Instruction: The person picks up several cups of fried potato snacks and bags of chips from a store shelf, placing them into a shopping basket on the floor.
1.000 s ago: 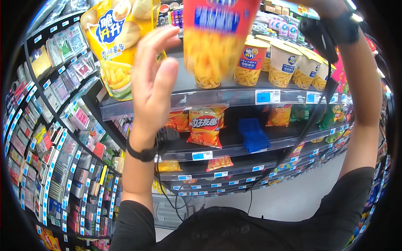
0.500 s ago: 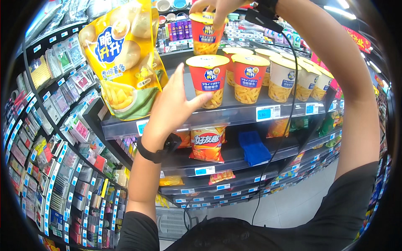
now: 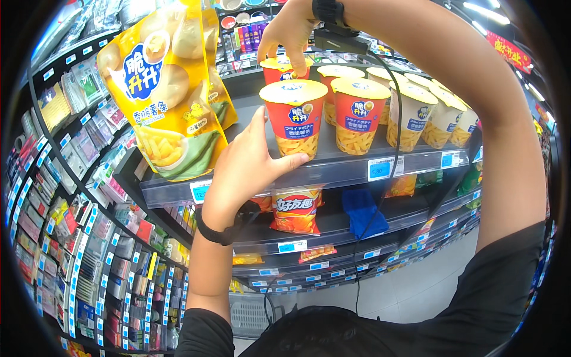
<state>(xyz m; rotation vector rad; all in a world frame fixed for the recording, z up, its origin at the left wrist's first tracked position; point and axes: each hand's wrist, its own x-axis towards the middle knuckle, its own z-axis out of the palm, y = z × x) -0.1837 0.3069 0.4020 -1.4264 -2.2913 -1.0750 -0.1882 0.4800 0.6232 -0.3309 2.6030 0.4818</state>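
My right hand (image 3: 288,33) reaches over the top of a red snack cup (image 3: 278,68) with a yellow lid, its fingers gripping the rim. That cup stands behind a front red snack cup (image 3: 295,122), which hides its lower part. My left hand (image 3: 253,157) is at the left of the front cup, fingers stretched upward and thumb spread out along the cup's base; whether it presses on the cup I cannot tell. Another red cup (image 3: 358,119) stands just right of it, with one more red cup (image 3: 333,74) behind.
A large yellow bag of potato snacks (image 3: 172,95) stands at the shelf's left end. White snack cups (image 3: 409,119) line the right side. Below the shelf edge (image 3: 333,172) are a snack packet (image 3: 295,211) and a blue cloth-like item (image 3: 363,214). A black cable (image 3: 380,202) hangs in front.
My right hand has lowered the rear cup and moved slightly left, so it now sits behind the front cup. My left thumb has dropped toward the front cup's base.
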